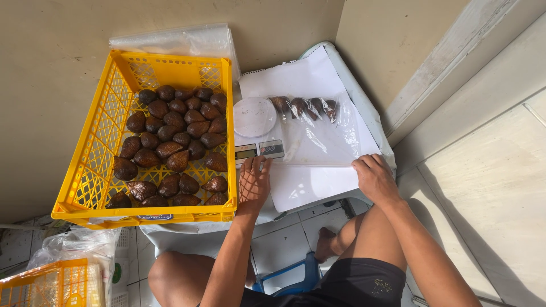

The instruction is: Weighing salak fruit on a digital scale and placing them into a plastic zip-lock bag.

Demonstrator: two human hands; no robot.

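Note:
My left hand (253,183) rests flat on the white sheet, fingertips at the front of a small white kitchen scale (254,122) with a round pan. My right hand (373,177) presses on the near edge of a clear plastic bag (318,133) lying on the white sheet (307,182). The bag holds several brown scaly snake fruits (304,107) at its far end. Neither hand grips anything that I can see.
A yellow plastic crate (94,170) with several brown snake fruits (170,142) stands left of the scale, clear plastic (182,40) behind it. A second yellow crate (45,284) and bags sit lower left. Beige wall behind, tiled floor and my bare knees below.

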